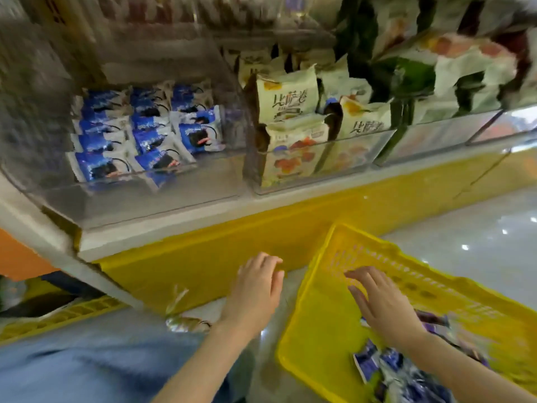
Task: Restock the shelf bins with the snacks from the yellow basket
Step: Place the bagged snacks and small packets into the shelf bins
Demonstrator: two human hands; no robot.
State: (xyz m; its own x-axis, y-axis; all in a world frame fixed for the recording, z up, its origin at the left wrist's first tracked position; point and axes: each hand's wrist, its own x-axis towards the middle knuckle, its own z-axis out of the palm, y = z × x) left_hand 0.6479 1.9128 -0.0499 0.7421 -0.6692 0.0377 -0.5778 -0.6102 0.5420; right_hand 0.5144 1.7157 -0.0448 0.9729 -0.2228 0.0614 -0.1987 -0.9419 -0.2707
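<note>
The head camera looks down at a yellow basket (316, 321) on the pale floor, just in front of the shelf's yellow base (203, 257). The right hand (386, 306) hovers inside the basket, palm down, fingers spread and slack, its grip released and holding nothing. Just beside its wrist, at the basket's near end, lies a heap of blue-and-white snack packets (389, 370); the blur hides whether the hand touches them. The left hand (255, 289) hangs outside the basket's left rim, over the floor by the yellow base, fingers likewise loose and empty.

On the shelf above, a clear bin (145, 196) at the left holds rows of matching blue-and-white packets (145, 135), filling its back and middle while the front right part is bare. The next clear bin (343, 167) to the right is stuffed with cream-coloured bags (286, 97) printed with food pictures, standing upright. Further right, green-and-white bags (430, 74) fill more bins, heavily blurred. A denim-clad leg (87, 367) fills the lower left.
</note>
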